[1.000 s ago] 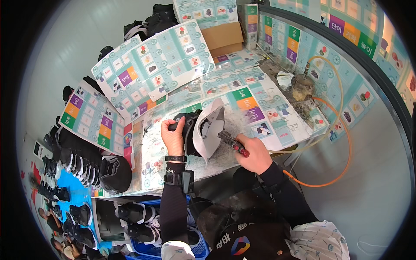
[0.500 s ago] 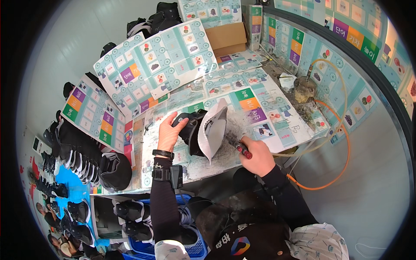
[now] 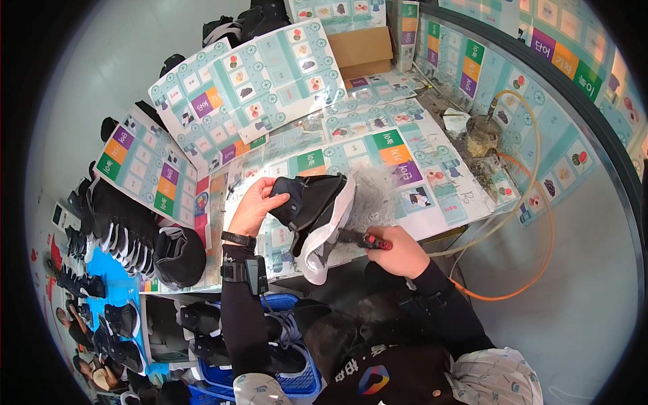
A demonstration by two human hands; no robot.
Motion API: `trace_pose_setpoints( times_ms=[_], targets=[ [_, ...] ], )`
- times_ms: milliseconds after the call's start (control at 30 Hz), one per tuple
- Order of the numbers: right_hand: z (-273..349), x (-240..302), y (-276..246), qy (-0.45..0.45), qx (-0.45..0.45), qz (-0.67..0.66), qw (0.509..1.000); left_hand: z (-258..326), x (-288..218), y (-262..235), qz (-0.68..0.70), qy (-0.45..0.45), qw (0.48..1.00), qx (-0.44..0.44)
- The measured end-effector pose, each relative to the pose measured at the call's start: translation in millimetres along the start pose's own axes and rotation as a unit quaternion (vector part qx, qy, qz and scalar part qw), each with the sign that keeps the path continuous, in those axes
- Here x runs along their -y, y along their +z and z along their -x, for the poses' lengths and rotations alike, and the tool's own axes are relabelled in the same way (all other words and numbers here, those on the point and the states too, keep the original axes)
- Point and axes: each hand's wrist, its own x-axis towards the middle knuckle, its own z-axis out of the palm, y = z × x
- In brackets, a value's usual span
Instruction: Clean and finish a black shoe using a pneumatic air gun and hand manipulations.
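Note:
A black shoe point(image 3: 304, 202) with a white sole point(image 3: 322, 250) is held up over the front of the table, tilted with its side to me. My left hand point(image 3: 252, 208) is closed around its upper at the left end, thumb on top. In my right hand point(image 3: 403, 254) is a slim black-and-red hand tool point(image 3: 368, 239) with a pale yellowish hose point(image 3: 442, 254) running off behind it. The tool's dark front end is right beside the sole; whether it touches is hard to tell. A white, dusty smudge shows on the table point(image 3: 381, 196) behind the shoe.
Printed boards point(image 3: 297, 74) lean at the back left, near a cardboard box point(image 3: 361, 50). A residue-crusted pot point(image 3: 483, 135) sits back right; an orange hose point(image 3: 551, 246) loops beside the table. Black shoes point(image 3: 179, 256) line the left; a blue basket point(image 3: 304, 381) stands below.
My left hand has turned the shoe, so its upper and side now show rather than the sole's underside. The shoe and the tool have shifted slightly left and nearer to me.

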Motion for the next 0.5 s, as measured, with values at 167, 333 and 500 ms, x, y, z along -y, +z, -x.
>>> trace_pose_setpoints(
  times_ms=[167,333,500],
  targets=[
    [2.9,2.2,5.0,0.033,-0.064,0.027,0.997,11.8,-16.9,14.5,-0.036,0.023,0.999,-0.010],
    [9.2,8.2,-0.1,0.062,-0.091,0.030,0.993,12.0,-9.0,14.7,-0.028,0.036,0.999,-0.013],
    [13.1,-0.9,3.2,0.049,-0.033,-0.014,0.998,11.3,-2.7,23.4,-0.021,0.041,0.998,-0.052]
  ],
)
